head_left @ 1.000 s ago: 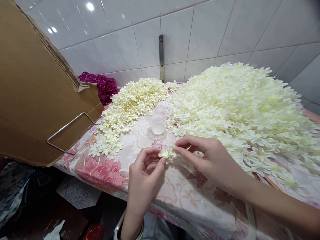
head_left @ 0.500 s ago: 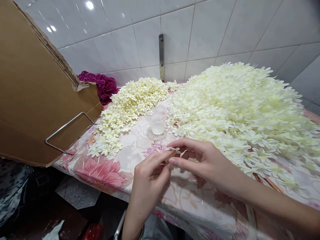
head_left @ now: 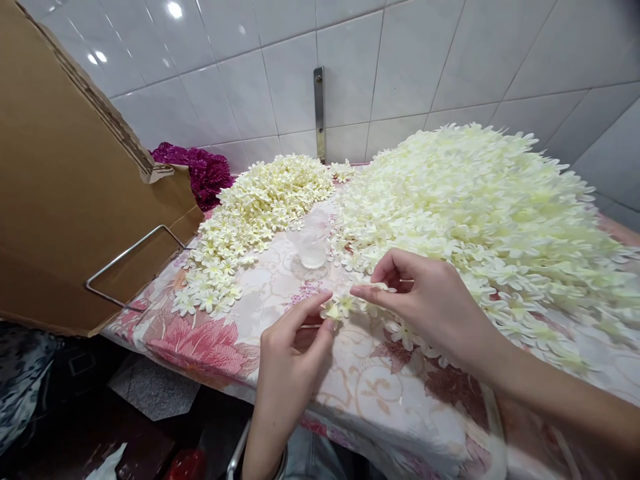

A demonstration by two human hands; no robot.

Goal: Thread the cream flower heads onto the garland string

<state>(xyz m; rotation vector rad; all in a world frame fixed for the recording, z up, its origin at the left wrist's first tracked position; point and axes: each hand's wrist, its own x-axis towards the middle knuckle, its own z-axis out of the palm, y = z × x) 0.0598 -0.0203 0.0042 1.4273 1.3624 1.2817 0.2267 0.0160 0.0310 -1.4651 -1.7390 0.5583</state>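
On my feed, this side of the clear plastic cup (head_left: pixel 312 255), my left hand (head_left: pixel 293 350) pinches small cream, yellow-centred artificial flowers (head_left: pixel 346 306), stretching rightward toward my right hand (head_left: pixel 430 307), whose fingertips narrowly grip a white-petalled one (head_left: pixel 384 287).

Close head-worn view, forward and down

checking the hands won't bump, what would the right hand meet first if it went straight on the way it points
From the right hand leftward, the small white flowers at the left hand probably come first, though depth is hard to judge.
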